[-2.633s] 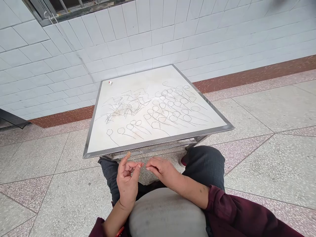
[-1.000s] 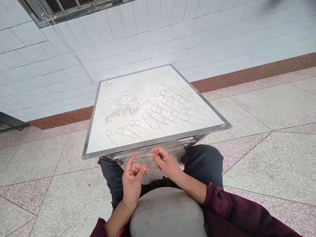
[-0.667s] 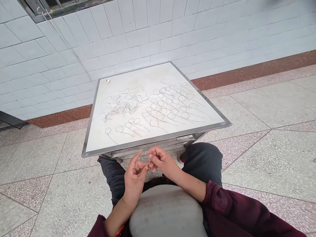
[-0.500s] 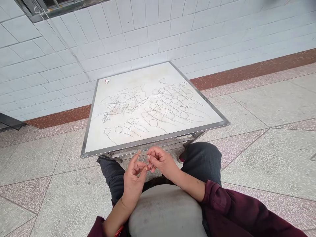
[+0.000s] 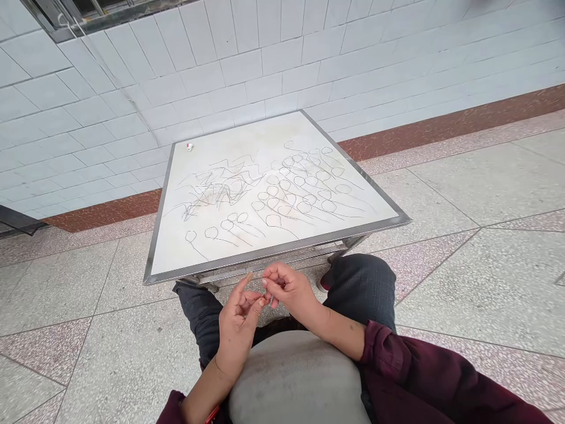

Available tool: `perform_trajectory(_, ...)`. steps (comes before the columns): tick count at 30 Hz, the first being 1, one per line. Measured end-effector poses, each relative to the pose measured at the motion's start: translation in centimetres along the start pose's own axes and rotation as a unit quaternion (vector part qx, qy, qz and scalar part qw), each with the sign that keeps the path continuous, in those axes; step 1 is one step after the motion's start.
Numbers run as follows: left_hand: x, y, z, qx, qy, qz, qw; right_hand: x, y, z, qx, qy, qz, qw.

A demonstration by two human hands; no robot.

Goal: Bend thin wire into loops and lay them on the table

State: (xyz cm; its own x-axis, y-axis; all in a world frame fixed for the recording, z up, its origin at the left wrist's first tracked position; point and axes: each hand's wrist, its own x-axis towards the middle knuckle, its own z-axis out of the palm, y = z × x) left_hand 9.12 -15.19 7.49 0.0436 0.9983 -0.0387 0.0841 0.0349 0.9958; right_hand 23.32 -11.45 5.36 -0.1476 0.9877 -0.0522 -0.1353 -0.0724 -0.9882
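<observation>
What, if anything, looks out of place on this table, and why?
The small red-and-white item in the far left corner of the white table: it sits alone, apart from the thin looped strands and the tangle of bent strands. Too small to identify.

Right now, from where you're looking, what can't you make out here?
All in the head view:
- Anything between the fingertips of the left hand and right hand: covered by fingers and too fine.
- White-and-red item on the table's far left corner: too small to identify.
- Window: cut off by the top edge.
- Dark object: cut off by the left edge.
- Shoe: mostly hidden by the trouser leg.
</observation>
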Motion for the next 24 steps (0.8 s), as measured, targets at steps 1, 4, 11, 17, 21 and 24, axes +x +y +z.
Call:
perform_trajectory(1, 0.1, -0.1, 0.0, -0.002, 0.005, -0.003, 1.0, 0.0, 0.0, -0.1, -0.01, 0.0, -0.002, 1.0)
perform_trajectory(4, 0.3, -0.3, 0.0, -0.035, 0.029, -0.029, 0.999, 0.0, 0.0, -0.5, -0.061, -0.003, -0.022, 0.998)
perform_trajectory(11, 0.9, -0.7, -0.9, -0.088, 0.09, -0.035, 0.991, -0.2, 0.0, -1.5, -0.272, -0.081, -0.148, 0.947)
perform_trajectory(17, 1.0, -0.9, -1.6, -0.068, 0.125, -0.016, 0.99, -0.4, 0.7, -1.1, -0.338, -0.155, -0.212, 0.904)
perform_trajectory(21, 0.7, -0.9, -1.8, -0.039, 0.13, -0.015, 0.991, -0.3, 0.7, -1.1, -0.337, -0.178, -0.219, 0.898)
perform_trajectory(24, 0.7, -1.2, -2.2, -0.015, 0.127, -0.008, 0.992, -0.3, 0.8, -1.2, -0.345, -0.185, -0.202, 0.898)
